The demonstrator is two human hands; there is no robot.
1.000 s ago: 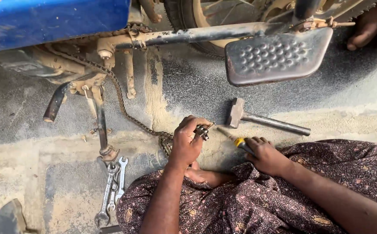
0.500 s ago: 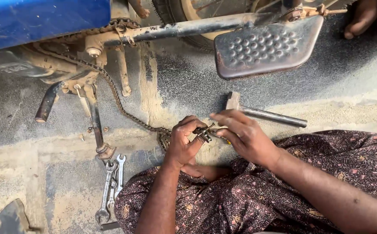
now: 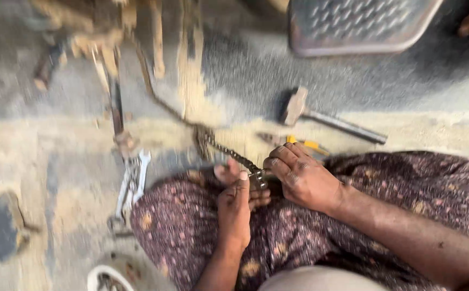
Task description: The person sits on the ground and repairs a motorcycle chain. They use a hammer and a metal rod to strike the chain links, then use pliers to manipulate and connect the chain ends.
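Head view, greasy metal drive chain (image 3: 229,152) ran diagonally from upper left down to lap, left hand (image 3: 234,210) and right hand (image 3: 302,178) both pinched its near end, steel hammer (image 3: 326,118) lay just beyond.

— Where does the view sit?
— There is one camera, on the person's head, looking steeply down over the lap at the ground (image 3: 56,178).
— How close?
— Near: both hands fill the lower middle, and the footrest (image 3: 353,24) is cut by the top edge.
— Any second view?
— None, so nothing overlaps.
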